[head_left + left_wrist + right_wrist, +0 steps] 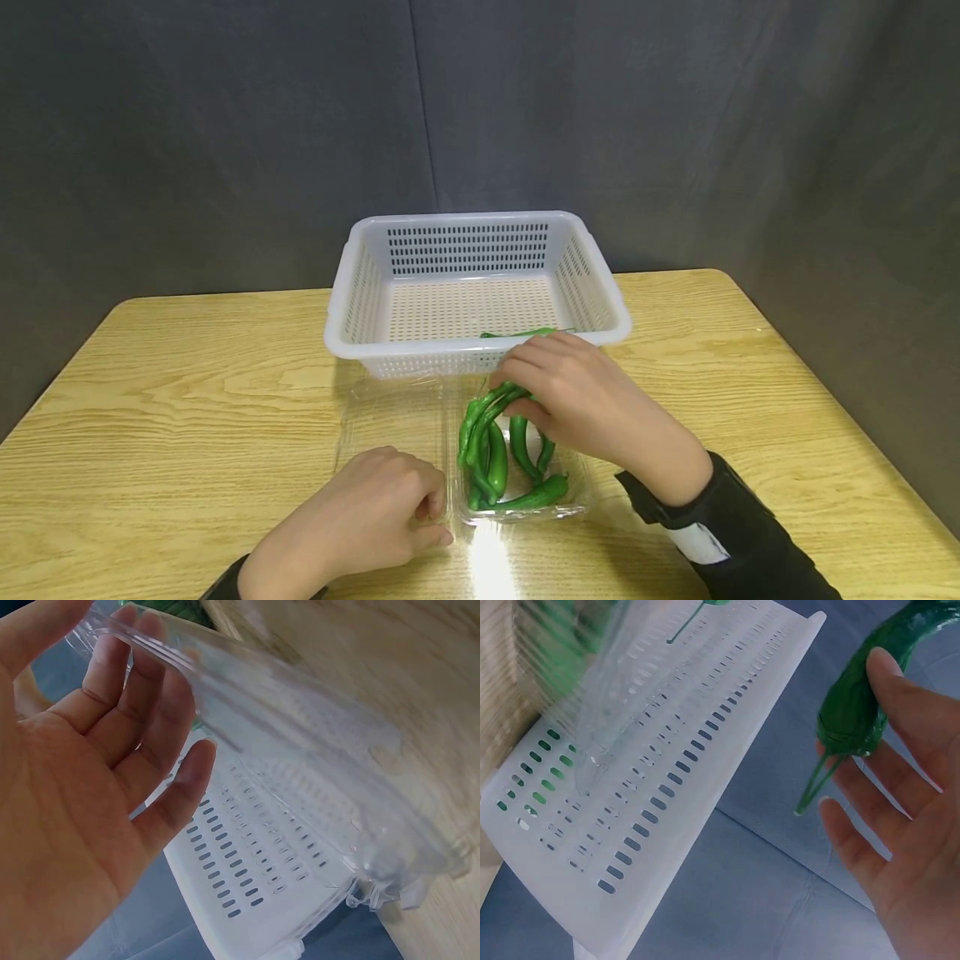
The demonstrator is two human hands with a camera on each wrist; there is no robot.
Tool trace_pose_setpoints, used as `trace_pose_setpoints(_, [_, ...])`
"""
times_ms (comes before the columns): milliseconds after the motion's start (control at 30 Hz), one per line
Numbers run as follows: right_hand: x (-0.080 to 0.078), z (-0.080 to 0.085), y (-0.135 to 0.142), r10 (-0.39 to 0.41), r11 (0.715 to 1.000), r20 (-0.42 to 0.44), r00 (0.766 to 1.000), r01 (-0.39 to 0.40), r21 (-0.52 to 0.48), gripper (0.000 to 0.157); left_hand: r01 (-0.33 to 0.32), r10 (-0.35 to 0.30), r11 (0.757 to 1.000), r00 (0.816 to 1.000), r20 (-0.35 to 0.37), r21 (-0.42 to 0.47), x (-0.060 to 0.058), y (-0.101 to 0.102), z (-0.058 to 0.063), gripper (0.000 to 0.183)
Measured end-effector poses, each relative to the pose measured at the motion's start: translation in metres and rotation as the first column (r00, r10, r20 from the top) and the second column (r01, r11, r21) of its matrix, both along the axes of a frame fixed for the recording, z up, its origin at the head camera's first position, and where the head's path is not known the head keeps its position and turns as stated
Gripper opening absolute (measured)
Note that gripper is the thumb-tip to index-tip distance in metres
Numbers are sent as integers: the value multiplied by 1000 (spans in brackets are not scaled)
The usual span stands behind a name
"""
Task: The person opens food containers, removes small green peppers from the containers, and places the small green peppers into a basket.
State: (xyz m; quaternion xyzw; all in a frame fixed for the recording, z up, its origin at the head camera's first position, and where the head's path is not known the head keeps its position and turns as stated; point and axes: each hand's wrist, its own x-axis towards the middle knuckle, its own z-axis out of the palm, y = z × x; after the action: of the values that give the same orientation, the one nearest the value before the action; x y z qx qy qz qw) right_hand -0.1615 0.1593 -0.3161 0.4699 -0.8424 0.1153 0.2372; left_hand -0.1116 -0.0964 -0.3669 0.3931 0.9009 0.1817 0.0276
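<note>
My right hand (573,392) pinches long green chili peppers (480,421) between thumb and fingers above the right half of a clear plastic clamshell box (581,504). In the right wrist view, the stem ends of the held peppers (851,712) stick out past the fingertips. Several more green peppers (534,495) lie inside that half. My left hand (375,512) is at the near side of the box, over its pepper-free left half (393,417). Its thumb and fingers grip the clear plastic edge (161,652) in the left wrist view.
A white perforated basket (465,220) stands directly behind the box, close to a dark grey curtain (225,150). Inside it, near the front rim, lies a green pepper (542,332). Everything rests on a wood-grain table (187,392).
</note>
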Motion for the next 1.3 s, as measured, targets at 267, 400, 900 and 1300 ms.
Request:
trace_pose_setpoints(267, [-3, 2, 3, -29, 998, -67, 997, 25, -55, 32, 3, -3, 1000, 1000, -7, -8, 0, 0, 0, 33])
trace_pose_setpoints(400, [-7, 1, 5, -16, 995, -94, 995, 6, -98, 31, 1, -1, 1000, 1000, -11, -9, 0, 0, 0, 34])
trace_pose_setpoints(900, [-19, -1, 13, -76, 987, -159, 984, 52, -155, 33, -2, 1, 1000, 1000, -10, -11, 0, 0, 0, 36])
trace_pose_setpoints(1300, [-23, -2, 20, -169, 972, -142, 975, 142, -185, 33, -4, 4, 1000, 1000, -11, -17, 1, 1, 0, 36])
